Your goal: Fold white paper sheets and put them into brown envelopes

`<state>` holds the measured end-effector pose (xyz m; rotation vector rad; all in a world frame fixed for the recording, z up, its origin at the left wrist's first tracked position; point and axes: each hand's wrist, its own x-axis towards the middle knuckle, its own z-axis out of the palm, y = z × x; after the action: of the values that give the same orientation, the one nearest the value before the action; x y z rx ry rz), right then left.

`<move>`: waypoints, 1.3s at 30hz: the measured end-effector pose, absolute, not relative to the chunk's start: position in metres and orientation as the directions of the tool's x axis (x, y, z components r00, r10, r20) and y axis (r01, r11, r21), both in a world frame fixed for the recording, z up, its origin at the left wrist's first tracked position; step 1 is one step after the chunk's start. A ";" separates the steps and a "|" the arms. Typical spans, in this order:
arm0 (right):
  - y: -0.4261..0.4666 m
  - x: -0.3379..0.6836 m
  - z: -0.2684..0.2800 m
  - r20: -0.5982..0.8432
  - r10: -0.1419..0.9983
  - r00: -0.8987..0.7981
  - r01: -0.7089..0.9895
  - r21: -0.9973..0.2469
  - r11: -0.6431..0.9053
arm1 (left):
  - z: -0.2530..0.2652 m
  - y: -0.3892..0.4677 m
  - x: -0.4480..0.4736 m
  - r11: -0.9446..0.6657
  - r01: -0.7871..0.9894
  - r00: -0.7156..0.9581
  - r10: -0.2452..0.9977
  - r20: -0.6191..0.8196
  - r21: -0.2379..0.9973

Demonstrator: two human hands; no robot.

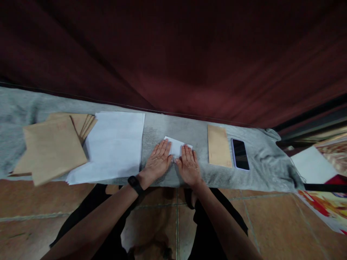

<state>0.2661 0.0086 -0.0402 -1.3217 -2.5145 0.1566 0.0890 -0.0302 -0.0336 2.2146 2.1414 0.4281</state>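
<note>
A folded sheet of white paper (176, 146) lies on the grey cloth in front of me. My left hand (159, 159) presses flat on its left end, fingers stretched out. On its right end rests my right hand (188, 164), also flat with extended fingers. Both palms cover parts of the paper, so only its middle and upper edge show. To the left is a stack of white paper sheets (116, 144). A single brown envelope (219, 146) lies to the right of my hands.
Several brown envelopes (55, 148) are piled at the far left, one jutting over the front edge. A phone (240, 154) lies right of the single envelope. The grey cloth (262, 159) covers the narrow surface. A dark red curtain (173, 65) hangs behind it.
</note>
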 end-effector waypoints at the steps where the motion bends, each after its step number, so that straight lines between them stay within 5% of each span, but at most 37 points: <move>1: 0.010 0.268 -0.040 0.209 0.822 -0.529 0.791 -0.229 0.567 | -0.034 -0.030 0.087 -0.044 0.975 0.004 0.984 0.180 0.217; 13: 0.016 0.283 -0.037 0.196 0.866 -0.460 0.828 -0.257 0.498 | -0.027 -0.029 0.083 0.018 0.968 -0.074 0.973 0.220 0.249; 20: -0.004 0.268 -0.041 0.224 0.755 -0.616 0.713 -0.247 0.656 | -0.021 -0.015 0.103 -0.184 0.948 0.138 0.973 0.187 0.260; 39: 0.007 0.287 -0.045 0.222 0.833 -0.508 0.796 -0.248 0.552 | -0.033 -0.005 0.086 -0.005 0.975 -0.039 0.980 0.195 0.224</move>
<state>0.2866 0.0070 -0.0454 -1.3438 -2.4765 0.1625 0.0860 -0.0053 -0.0329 2.1642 2.2024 0.4679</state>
